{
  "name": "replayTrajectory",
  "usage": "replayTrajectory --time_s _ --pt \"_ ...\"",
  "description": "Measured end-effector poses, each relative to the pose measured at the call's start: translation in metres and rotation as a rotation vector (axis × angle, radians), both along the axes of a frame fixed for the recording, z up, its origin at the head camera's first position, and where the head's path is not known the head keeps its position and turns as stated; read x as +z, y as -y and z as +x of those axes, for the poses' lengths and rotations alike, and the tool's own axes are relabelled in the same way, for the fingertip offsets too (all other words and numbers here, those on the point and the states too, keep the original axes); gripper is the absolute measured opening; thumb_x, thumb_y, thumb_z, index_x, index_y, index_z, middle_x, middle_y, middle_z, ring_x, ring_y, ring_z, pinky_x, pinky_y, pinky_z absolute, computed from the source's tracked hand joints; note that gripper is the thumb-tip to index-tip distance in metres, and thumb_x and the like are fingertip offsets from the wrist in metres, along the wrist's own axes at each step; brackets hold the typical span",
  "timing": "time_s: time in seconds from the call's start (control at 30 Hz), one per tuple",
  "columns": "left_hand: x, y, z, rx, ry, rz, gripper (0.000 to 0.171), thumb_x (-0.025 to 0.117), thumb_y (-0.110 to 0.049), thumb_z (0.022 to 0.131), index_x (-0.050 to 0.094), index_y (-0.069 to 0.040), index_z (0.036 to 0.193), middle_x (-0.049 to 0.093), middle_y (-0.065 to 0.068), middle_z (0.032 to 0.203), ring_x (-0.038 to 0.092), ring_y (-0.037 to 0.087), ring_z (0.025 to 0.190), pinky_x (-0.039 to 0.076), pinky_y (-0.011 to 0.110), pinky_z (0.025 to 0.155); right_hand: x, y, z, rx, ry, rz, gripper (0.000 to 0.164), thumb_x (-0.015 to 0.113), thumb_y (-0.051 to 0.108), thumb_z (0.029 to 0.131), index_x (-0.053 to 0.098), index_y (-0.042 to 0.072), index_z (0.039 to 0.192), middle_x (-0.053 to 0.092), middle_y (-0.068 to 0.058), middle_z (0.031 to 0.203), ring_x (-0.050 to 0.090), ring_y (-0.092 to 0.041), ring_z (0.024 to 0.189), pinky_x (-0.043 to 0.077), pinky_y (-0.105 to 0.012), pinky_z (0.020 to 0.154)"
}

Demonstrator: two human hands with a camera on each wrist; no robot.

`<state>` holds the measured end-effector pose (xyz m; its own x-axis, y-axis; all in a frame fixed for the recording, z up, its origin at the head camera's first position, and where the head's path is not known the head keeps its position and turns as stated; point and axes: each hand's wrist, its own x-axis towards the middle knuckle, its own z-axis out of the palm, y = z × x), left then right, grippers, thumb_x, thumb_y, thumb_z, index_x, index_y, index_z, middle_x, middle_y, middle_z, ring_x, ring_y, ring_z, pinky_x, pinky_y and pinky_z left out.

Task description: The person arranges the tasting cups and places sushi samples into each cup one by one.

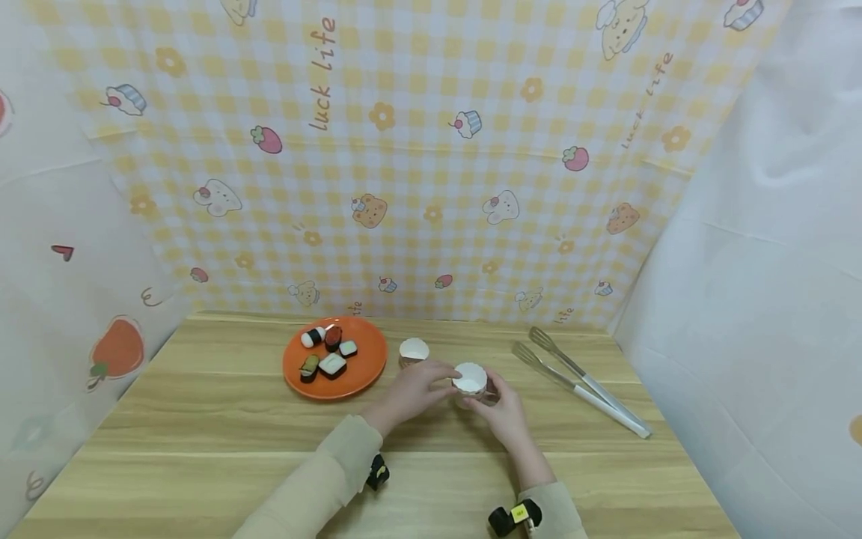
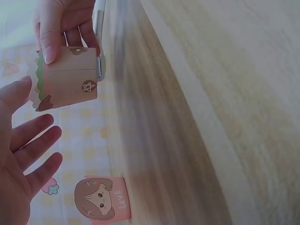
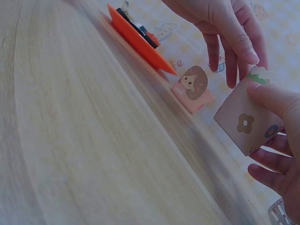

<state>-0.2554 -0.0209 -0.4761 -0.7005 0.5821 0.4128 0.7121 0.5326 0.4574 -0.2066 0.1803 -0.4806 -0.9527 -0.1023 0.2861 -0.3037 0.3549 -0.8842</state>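
Observation:
My right hand [image 1: 500, 412] holds a paper cupcake cup [image 1: 470, 379] with a scalloped rim, thumb on one side and fingers around the other. In the right wrist view this cup [image 3: 246, 115] is pinkish beige with a brown flower print, and it appears raised off the wooden table. My left hand [image 1: 419, 391] is beside the cup's rim, its fingers spread in the left wrist view [image 2: 30, 154]; whether a fingertip touches the rim I cannot tell. Behind the left hand a second paper cup [image 1: 414, 350], pink with a cartoon girl, stands upright on the table.
At the left an orange plate [image 1: 367, 367] carries several sushi pieces [image 1: 332, 365]. Metal tongs [image 1: 592, 393] with slotted ends lie spread at the right. A yellow checked cloth [image 1: 431, 180] hangs behind the wooden table [image 1: 222, 442].

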Motion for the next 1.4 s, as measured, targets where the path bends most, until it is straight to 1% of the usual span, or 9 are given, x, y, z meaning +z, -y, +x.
replayTrajectory --time_s 0.1,0.2,0.33,0.47,0.7,1.07,1.2,1.3,1.4 --pt "0.0 0.0 -0.001 -0.007 -0.009 -0.019 0.029 0.065 -0.032 0.092 0.07 -0.016 0.116 0.065 0.002 0.119 0.058 0.017 0.113 0.047 0.034 0.097 -0.001 0.0 -0.002 -0.002 -0.001 0.0 0.061 0.076 0.002 0.081 0.047 -0.008 0.133 0.061 -0.021 0.116 0.058 -0.034 0.106 0.049 -0.052 0.091" --pt "0.0 0.0 -0.002 -0.015 -0.023 -0.047 0.025 0.065 -0.031 0.092 0.071 -0.017 0.113 0.065 0.002 0.119 0.058 0.016 0.113 0.047 0.033 0.096 -0.014 -0.002 -0.009 -0.019 0.008 -0.011 0.062 0.077 0.002 0.079 0.048 -0.007 0.133 0.061 -0.019 0.116 0.057 -0.031 0.106 0.049 -0.051 0.092" --pt "0.0 0.0 -0.003 -0.032 -0.041 -0.071 0.019 0.066 -0.028 0.092 0.073 -0.018 0.107 0.065 0.0 0.117 0.059 0.015 0.111 0.048 0.031 0.096 -0.032 -0.006 -0.018 -0.04 0.021 -0.02 0.064 0.08 0.006 0.077 0.05 0.0 0.134 0.063 -0.012 0.114 0.058 -0.028 0.105 0.049 -0.049 0.092" --pt "-0.001 -0.001 -0.004 -0.043 -0.054 -0.083 0.015 0.066 -0.026 0.092 0.073 -0.018 0.101 0.066 -0.002 0.113 0.059 0.014 0.109 0.048 0.03 0.095 -0.037 -0.008 -0.02 -0.039 0.01 -0.007 0.064 0.082 0.015 0.076 0.053 0.006 0.133 0.063 -0.006 0.113 0.058 -0.023 0.104 0.05 -0.045 0.091" --pt "0.001 0.0 -0.005 -0.053 -0.065 -0.083 0.012 0.066 -0.025 0.091 0.073 -0.018 0.099 0.067 -0.003 0.11 0.061 0.013 0.107 0.049 0.029 0.093 -0.037 -0.008 -0.02 -0.035 -0.027 0.001 0.064 0.083 0.017 0.076 0.053 0.004 0.132 0.064 -0.007 0.111 0.059 -0.024 0.102 0.051 -0.045 0.088" --pt "0.006 -0.001 -0.004 -0.057 -0.088 -0.062 0.009 0.068 -0.023 0.091 0.072 -0.016 0.096 0.068 -0.002 0.106 0.062 0.015 0.104 0.05 0.031 0.092 -0.036 -0.008 -0.02 -0.035 -0.023 0.002 0.065 0.082 0.018 0.077 0.052 0.003 0.133 0.064 -0.006 0.111 0.059 -0.023 0.102 0.051 -0.043 0.089" --pt "0.008 -0.001 -0.004 -0.056 -0.096 -0.057 0.008 0.067 -0.022 0.091 0.071 -0.016 0.095 0.068 -0.003 0.105 0.061 0.016 0.104 0.049 0.032 0.093 -0.023 -0.004 -0.013 -0.024 -0.007 -0.021 0.065 0.08 0.011 0.079 0.049 -0.003 0.134 0.063 -0.013 0.112 0.058 -0.028 0.104 0.051 -0.045 0.09" --pt "0.008 -0.001 -0.005 -0.056 -0.099 -0.055 0.007 0.067 -0.022 0.091 0.071 -0.016 0.095 0.068 -0.003 0.105 0.061 0.016 0.105 0.049 0.032 0.093 -0.024 -0.004 -0.013 -0.026 0.004 -0.014 0.066 0.08 0.011 0.079 0.048 -0.003 0.135 0.062 -0.013 0.113 0.058 -0.029 0.104 0.051 -0.045 0.09" --pt "0.008 0.0 -0.005 -0.048 -0.096 -0.053 0.007 0.067 -0.022 0.091 0.071 -0.017 0.094 0.068 -0.003 0.105 0.061 0.016 0.106 0.049 0.032 0.094 -0.037 -0.009 -0.02 -0.028 -0.013 0.006 0.069 0.081 0.02 0.078 0.049 0.002 0.136 0.063 -0.008 0.112 0.059 -0.024 0.103 0.052 -0.041 0.089"
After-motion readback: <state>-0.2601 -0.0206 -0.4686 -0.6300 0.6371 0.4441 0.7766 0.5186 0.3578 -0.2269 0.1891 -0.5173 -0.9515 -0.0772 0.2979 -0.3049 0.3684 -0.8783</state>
